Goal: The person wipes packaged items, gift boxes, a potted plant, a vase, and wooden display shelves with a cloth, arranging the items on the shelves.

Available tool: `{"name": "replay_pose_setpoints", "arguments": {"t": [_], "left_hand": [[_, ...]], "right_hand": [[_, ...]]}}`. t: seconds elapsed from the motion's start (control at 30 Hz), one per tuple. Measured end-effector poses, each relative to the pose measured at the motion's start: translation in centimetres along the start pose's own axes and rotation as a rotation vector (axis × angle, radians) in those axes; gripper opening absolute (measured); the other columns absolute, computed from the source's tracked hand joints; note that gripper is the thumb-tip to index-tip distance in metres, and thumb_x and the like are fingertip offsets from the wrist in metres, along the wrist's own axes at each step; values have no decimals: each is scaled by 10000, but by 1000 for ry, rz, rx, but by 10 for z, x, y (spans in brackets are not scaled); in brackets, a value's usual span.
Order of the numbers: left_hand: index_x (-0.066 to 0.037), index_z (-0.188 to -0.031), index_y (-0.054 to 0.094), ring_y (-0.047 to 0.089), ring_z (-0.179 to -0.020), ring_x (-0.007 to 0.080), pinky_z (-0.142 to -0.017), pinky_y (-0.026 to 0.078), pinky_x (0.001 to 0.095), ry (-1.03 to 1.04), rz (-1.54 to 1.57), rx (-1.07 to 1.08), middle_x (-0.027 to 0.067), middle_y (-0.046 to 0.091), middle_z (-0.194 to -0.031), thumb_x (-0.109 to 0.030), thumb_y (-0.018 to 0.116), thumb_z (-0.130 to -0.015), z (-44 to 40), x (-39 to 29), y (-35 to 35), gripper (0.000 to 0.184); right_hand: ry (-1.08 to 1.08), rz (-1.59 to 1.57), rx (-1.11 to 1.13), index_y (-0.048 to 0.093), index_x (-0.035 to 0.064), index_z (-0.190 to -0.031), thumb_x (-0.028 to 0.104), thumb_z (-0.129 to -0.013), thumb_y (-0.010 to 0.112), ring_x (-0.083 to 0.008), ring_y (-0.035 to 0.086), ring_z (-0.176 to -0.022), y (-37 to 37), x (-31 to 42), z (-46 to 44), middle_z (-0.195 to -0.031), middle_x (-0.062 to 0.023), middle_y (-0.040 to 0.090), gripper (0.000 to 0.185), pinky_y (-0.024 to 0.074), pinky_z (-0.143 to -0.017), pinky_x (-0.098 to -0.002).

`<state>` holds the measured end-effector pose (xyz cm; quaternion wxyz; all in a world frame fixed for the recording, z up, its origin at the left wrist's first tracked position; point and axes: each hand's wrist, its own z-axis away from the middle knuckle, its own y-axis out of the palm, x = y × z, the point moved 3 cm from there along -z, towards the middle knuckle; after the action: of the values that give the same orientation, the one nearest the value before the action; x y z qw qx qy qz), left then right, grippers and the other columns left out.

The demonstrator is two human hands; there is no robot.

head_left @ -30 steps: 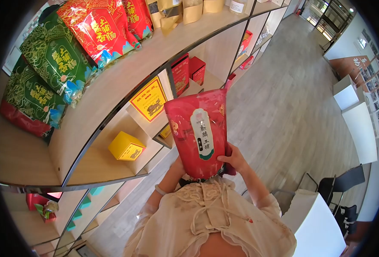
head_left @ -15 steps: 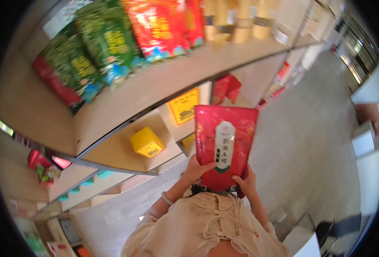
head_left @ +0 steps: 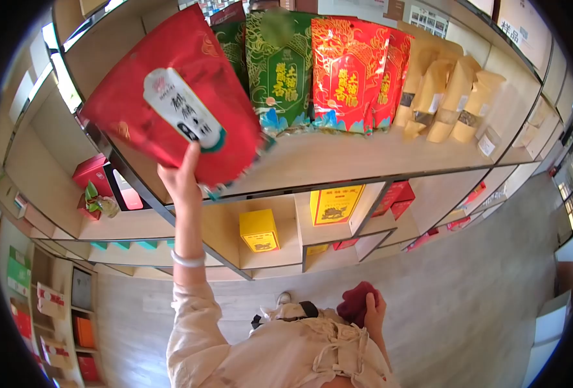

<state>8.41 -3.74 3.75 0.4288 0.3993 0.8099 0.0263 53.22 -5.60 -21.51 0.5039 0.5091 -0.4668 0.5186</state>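
Observation:
My left hand (head_left: 183,173) grips a red pouch (head_left: 231,123) with a white label by its lower edge, thumb across the front. The pouch is tilted and held up at the left part of the upper shelf, hiding part of the green packets behind it. Low at my right side, my right hand (head_left: 375,312) is closed around a dark red cloth (head_left: 355,304). Just right of the pouch stand a green packet (head_left: 280,77) and a red packet (head_left: 349,74) with yellow lettering.
Kraft-paper pouches (head_left: 458,97) line the right part of the wooden shelf (head_left: 364,152). Below, compartments hold a yellow box (head_left: 259,231) and a yellow carton (head_left: 336,204). A red gift box (head_left: 92,173) sits at left. Grey floor (head_left: 454,271) extends to the right.
The red pouch has gone from in front of my body up and left to the shelf, in my left hand alone. My right hand has released it and now shows the cloth.

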Motion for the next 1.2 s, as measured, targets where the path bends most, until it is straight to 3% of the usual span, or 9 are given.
{"name": "replay_pose_setpoints", "arguments": {"t": [0.2,0.3,0.57,0.7,0.83,0.9,0.97,1.03,1.2], "left_hand": [[19,-1187,531,578,-1008,185,-897,446,310,33,-119,-9,107,610,-1126,-70,767,-739,-91,60,-40,514],[13,-1209,524,571,-1044,202,-923,432,321,-117,-133,-56,107,606,-1152,-76,776,-726,-112,93,-64,552],[18,-1223,511,568,-1062,181,-914,444,309,-126,-260,16,117,610,-1156,-124,768,-736,-138,120,-70,569],[23,-1326,381,569,-1073,268,-944,435,344,226,-583,-71,185,577,-1187,-154,782,-716,-137,112,-61,751],[-37,-1384,322,368,-1274,385,-1066,313,437,421,-916,-160,238,338,-1409,-215,824,-649,-105,79,-42,908],[-144,-1430,279,214,-1359,395,-1076,251,540,851,-1459,-5,197,189,-1491,-275,838,-609,-83,69,-27,1002],[-230,-1453,240,155,-1379,409,-1058,222,610,746,-1487,161,175,145,-1512,-326,843,-570,-69,73,-25,1073],[-239,-1462,227,131,-1390,403,-1075,209,590,369,-1691,365,170,102,-1527,-365,852,-537,-62,83,-23,1123],[-243,-1475,206,64,-1405,416,-1082,232,559,357,-1827,466,182,2,-1545,-448,844,-463,-80,104,-36,1214]], "right_hand": [[20,-63,24,606,-14,-977,187,-936,533,-93,536,-738,13,4,-6,-828,-33,630,218,455,-666,-259],[0,-44,14,601,-12,-951,182,-935,539,-88,523,-719,11,-10,-10,-807,-19,615,205,452,-647,-259],[107,-133,-13,603,-7,-977,192,-925,564,-104,542,-731,21,-25,-7,-833,-31,627,210,467,-672,-262],[138,-149,-1,605,-10,-1001,191,-924,567,-111,552,-750,26,-33,-10,-860,-41,634,219,472,-685,-269],[134,-141,35,606,-16,-1025,183,-921,570,-119,555,-769,24,-46,-14,-876,-44,632,228,477,-700,-277],[116,-62,42,606,-18,-1034,181,-920,571,-122,558,-776,20,-53,-13,-881,-45,633,232,479,-708,-280],[149,-121,20,607,-20,-1042,177,-924,567,-129,570,-790,17,-59,-10,-892,-48,639,233,482,-725,-282],[177,-194,10,608,-19,-1046,179,-925,565,-133,575,-799,14,-66,-9,-906,-54,642,236,483,-731,-282],[206,-345,-22,615,-12,-1042,194,-929,562,-136,582,-816,3,-86,-11,-947,-70,644,241,485,-745,-285]]}}
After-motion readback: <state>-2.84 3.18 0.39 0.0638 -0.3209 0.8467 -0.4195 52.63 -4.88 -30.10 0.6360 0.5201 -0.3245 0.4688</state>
